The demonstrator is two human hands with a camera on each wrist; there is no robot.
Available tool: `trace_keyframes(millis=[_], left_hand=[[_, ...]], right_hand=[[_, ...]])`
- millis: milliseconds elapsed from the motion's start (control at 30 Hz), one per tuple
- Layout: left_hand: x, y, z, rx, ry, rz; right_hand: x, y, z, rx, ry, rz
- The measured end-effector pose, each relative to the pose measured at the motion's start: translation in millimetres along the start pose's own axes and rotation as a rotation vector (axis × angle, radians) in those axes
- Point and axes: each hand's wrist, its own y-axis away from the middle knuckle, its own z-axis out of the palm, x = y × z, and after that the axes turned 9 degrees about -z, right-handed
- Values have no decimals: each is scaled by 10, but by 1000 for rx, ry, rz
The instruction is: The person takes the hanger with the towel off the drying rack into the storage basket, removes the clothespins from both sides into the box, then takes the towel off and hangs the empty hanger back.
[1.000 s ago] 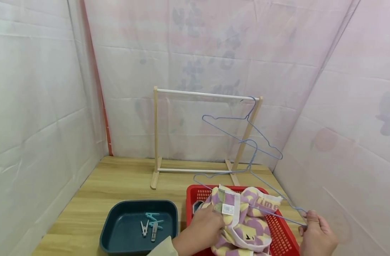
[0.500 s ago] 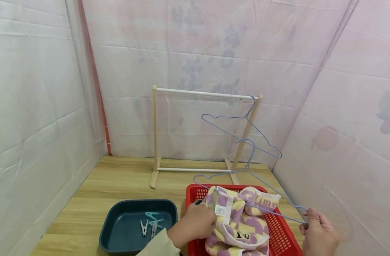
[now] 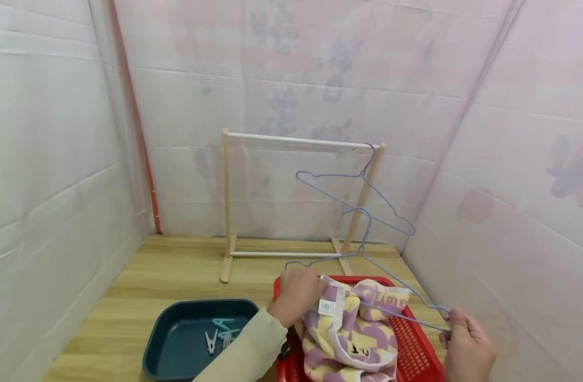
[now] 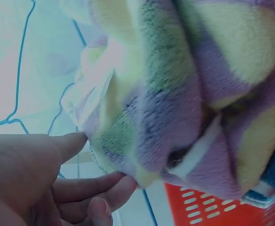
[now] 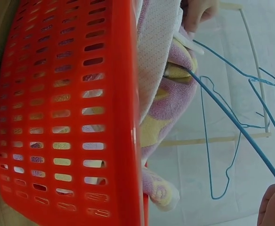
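Note:
A purple-and-yellow patterned towel (image 3: 349, 329) with a white hem and tag lies bunched over the red basket (image 3: 418, 350). A blue wire hanger (image 3: 396, 278) is held above it, its bottom bar passing into the towel's folds. My right hand (image 3: 468, 345) pinches the hanger's right corner. My left hand (image 3: 298, 294) is at the towel's upper left edge, near the hanger's left end. In the left wrist view, the left thumb and fingers (image 4: 121, 188) pinch the towel's edge. The right wrist view shows the hanger bar (image 5: 231, 120) slanting out of the towel.
A wooden rack with a white rail (image 3: 301, 140) stands behind the basket. A second blue hanger (image 3: 353, 204) hangs at its right end. A dark teal tray (image 3: 160, 339) with several clothespins (image 3: 222, 323) sits left of the basket. White sheets enclose the wooden table (image 3: 110, 318).
My left hand has moved up along the towel's left side, toward the hanger's left end. The right hand keeps its hold on the hanger's corner. The view has shifted slightly.

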Motion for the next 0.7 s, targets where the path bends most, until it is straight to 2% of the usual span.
trace_keyframes(millis=[133, 267, 533, 700], left_hand=[[-5, 16, 42, -15, -9, -22], [-25, 27, 89, -38, 31, -11], [-167, 69, 170, -74, 273, 54], [-288, 164, 114, -159, 424, 101]], right_hand=[[17, 10, 1, -3, -21, -8], [28, 8, -11, 6, -1, -6], [62, -34, -23, 28, -37, -10], [66, -31, 6, 50, -95, -20]])
